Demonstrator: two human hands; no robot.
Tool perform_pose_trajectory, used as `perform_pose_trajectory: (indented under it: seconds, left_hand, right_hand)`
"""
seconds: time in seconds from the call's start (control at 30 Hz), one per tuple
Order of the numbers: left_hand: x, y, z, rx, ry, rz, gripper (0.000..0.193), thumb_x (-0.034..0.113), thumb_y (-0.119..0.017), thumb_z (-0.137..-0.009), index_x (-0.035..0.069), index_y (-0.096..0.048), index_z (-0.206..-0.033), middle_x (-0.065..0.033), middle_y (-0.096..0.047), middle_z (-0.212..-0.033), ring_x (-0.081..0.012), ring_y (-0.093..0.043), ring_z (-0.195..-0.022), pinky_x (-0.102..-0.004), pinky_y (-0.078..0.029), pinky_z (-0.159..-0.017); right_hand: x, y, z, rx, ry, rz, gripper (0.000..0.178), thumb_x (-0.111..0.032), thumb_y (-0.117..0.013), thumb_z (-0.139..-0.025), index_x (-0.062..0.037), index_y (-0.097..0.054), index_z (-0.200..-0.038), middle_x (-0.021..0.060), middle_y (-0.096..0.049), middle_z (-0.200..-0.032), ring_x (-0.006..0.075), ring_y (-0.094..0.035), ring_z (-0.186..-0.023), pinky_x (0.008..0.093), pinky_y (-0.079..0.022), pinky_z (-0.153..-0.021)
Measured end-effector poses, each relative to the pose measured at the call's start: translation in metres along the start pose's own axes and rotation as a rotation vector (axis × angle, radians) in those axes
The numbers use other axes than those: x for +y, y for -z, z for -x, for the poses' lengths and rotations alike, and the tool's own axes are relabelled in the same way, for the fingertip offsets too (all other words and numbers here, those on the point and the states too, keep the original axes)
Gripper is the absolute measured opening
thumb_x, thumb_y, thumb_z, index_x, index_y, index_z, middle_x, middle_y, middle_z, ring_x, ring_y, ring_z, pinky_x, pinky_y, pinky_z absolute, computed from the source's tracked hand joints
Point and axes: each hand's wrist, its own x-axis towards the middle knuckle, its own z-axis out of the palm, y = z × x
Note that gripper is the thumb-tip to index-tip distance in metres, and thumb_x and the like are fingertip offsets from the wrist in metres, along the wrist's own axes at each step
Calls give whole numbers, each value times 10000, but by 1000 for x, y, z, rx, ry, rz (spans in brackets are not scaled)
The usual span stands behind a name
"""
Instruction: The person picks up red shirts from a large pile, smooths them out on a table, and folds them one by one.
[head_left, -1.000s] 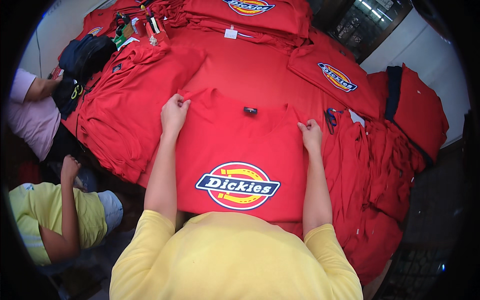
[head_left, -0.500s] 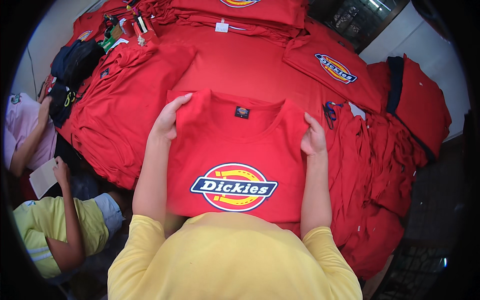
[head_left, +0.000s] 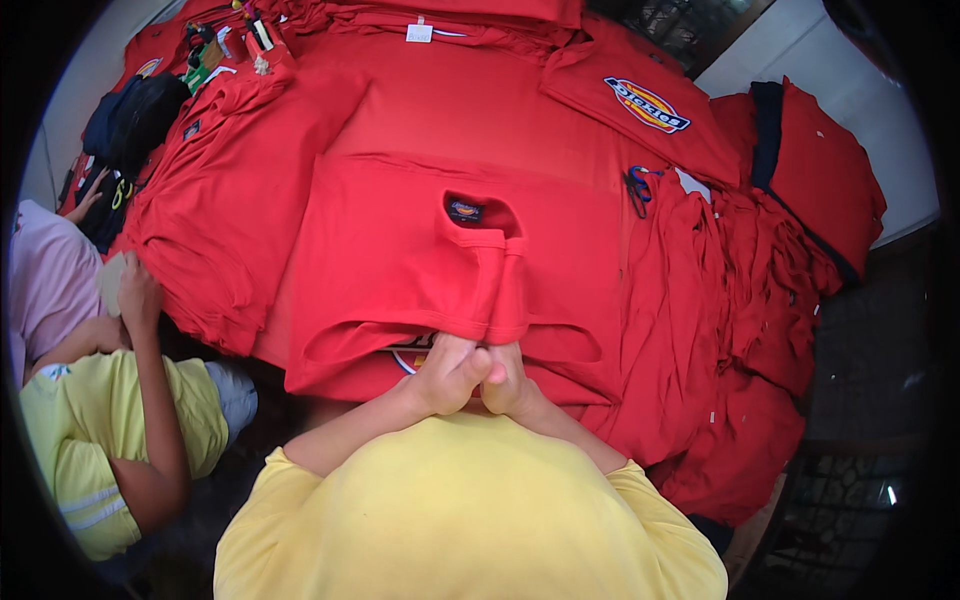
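Note:
A red T-shirt (head_left: 390, 250) lies in front of me on the pile. Its neckline, with a dark label inside, is bunched and drawn up in the middle. The front is folded toward me, and only part of its printed emblem shows. My left hand (head_left: 447, 378) and my right hand (head_left: 506, 380) meet at the near end of the raised fold. Both hands are closed on the gathered cloth, thumbs showing and side by side. The other fingers are mostly hidden under the fabric.
Red garments (head_left: 690, 330) are heaped at the right, with blue-handled scissors (head_left: 637, 188) beside them. More shirts (head_left: 230, 190) lie at the left. A folded shirt with an emblem (head_left: 650, 105) is at the far right. A person in a yellow-green shirt (head_left: 90, 440) works at the left.
My hands have come from the shirt's two sides together at its near middle. The shirt, spread between them before, is now bunched at the neckline and folded toward me.

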Motion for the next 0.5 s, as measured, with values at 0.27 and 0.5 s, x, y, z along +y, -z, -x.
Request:
perform_pose_trajectory:
  seconds: [0.27,0.5]
  left_hand:
    - [-2,-4,12,-103,-193,-163,858,636,-240,-949,-108,-330,-1366,-283,-379,-1390,-422,-355,-1310,-443,-257,-1079]
    - [3,-5,11,-72,-152,-143,830,616,-244,-957,-103,-348,-1358,-279,-407,-1374,-418,-380,-1296,-434,-281,-1067]
  right_hand:
    - [-10,2,5,-51,6,-20,941,-671,-214,-935,143,-255,-1406,306,-265,-1475,446,-266,-1371,469,-211,-1111]
    - [-10,0,3,-64,38,39,893,-637,-212,-954,138,-287,-1391,309,-301,-1451,447,-301,-1349,468,-235,-1098]
